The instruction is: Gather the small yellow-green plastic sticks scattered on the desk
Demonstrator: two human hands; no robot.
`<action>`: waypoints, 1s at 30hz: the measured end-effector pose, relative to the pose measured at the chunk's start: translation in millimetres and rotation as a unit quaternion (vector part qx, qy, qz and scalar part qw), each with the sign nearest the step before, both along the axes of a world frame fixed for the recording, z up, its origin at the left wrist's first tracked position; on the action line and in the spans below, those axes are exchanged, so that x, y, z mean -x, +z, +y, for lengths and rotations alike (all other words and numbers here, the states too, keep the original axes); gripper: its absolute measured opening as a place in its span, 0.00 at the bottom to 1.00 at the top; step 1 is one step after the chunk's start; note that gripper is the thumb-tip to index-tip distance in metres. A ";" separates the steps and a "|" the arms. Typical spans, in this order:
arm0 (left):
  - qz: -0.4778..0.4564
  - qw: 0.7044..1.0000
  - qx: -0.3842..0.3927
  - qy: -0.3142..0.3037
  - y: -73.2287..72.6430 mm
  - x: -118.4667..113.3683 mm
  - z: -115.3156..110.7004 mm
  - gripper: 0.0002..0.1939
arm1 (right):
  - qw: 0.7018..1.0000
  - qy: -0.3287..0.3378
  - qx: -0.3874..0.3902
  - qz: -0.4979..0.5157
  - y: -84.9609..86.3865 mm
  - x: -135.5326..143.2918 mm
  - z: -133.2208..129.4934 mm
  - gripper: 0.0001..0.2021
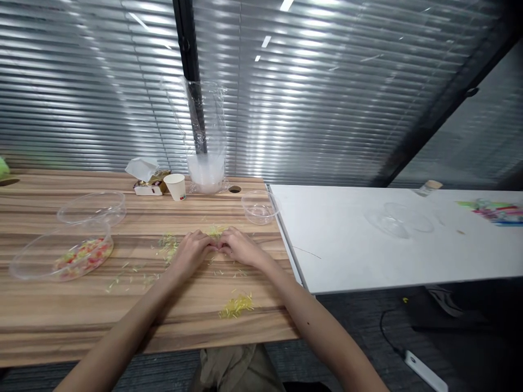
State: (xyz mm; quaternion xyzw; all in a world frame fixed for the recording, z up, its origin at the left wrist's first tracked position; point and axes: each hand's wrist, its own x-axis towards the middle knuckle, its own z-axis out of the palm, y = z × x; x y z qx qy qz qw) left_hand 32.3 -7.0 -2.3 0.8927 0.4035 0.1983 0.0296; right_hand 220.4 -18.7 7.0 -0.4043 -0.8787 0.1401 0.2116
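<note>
My left hand (193,250) and my right hand (240,247) meet over the wooden table, fingertips pinched close together. Whatever sits between the fingertips is too small to make out. Just behind them lies a small heap of thin yellow-green pieces (216,231). Another pale green heap (168,243) is beside my left hand, with loose bits scattered to its left. Nearer the front edge is a pile of bright yellow pieces (237,306). A clear round plastic bowl (260,211) stands behind my right hand.
On the left are a clear container (92,256) of red and yellow pieces and another clear bowl (92,209). Farther back stand a tissue box (149,188), a paper cup (176,188) and a bagged stack of plastic (207,171). A white table (343,261) adjoins at right, holding clear lids (392,222).
</note>
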 end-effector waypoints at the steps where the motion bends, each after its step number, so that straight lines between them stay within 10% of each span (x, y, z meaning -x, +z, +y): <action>1: 0.004 1.000 0.004 -0.001 0.2 0.2 -0.2 0.08 | 1.000 -0.002 0.001 -0.002 -0.2 -0.2 -0.1 0.07; 23: 0.043 0.993 -0.070 -0.081 8.3 3.3 -2.6 0.09 | 0.976 -0.088 -0.061 0.191 4.3 -5.4 5.4 0.05; 30: -0.084 0.980 0.039 -0.177 19.7 2.0 -60.8 0.12 | 0.977 -0.065 -0.069 0.190 -3.2 -4.5 10.3 0.05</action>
